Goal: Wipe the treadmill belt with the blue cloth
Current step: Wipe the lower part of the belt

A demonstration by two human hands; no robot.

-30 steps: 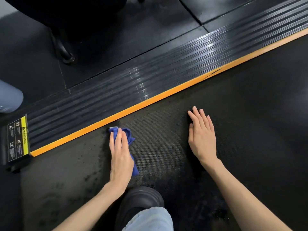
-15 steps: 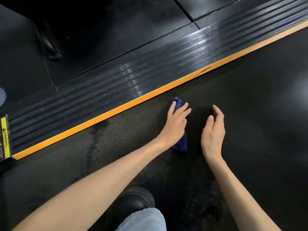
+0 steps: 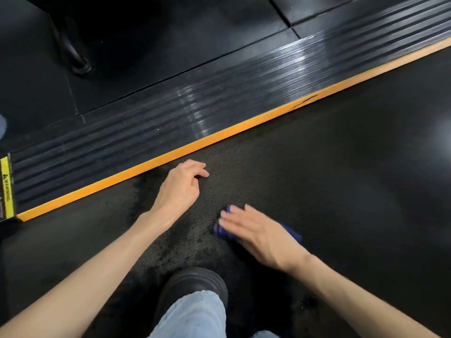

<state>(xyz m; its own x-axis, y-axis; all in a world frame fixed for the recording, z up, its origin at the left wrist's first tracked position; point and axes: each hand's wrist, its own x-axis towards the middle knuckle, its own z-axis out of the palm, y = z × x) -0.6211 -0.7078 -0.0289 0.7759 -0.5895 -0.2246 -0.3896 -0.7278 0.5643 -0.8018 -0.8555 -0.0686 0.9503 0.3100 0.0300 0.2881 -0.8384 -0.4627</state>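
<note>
The black textured treadmill belt (image 3: 329, 179) fills the right and lower part of the view, with damp dark patches near me. The blue cloth (image 3: 221, 231) lies on the belt under my right hand (image 3: 256, 234). That hand presses it with flat, straight fingers and is blurred by motion. Only the cloth's ends show, one at my fingertips and one behind my palm. My left hand (image 3: 180, 185) rests on the belt near the orange strip, fingers loosely curled, holding nothing.
An orange strip (image 3: 219, 137) borders the belt, with a ribbed black side rail (image 3: 170, 113) beyond it. A yellow warning label (image 3: 6, 181) sits at the left edge. My black shoe (image 3: 195, 284) and jeans leg stand on the belt near me. A dark machine foot (image 3: 78, 59) is on the floor beyond.
The cloth has passed from under my left hand to under my right hand, which now slides it nearer to me. My left hand has drawn back toward the orange strip.
</note>
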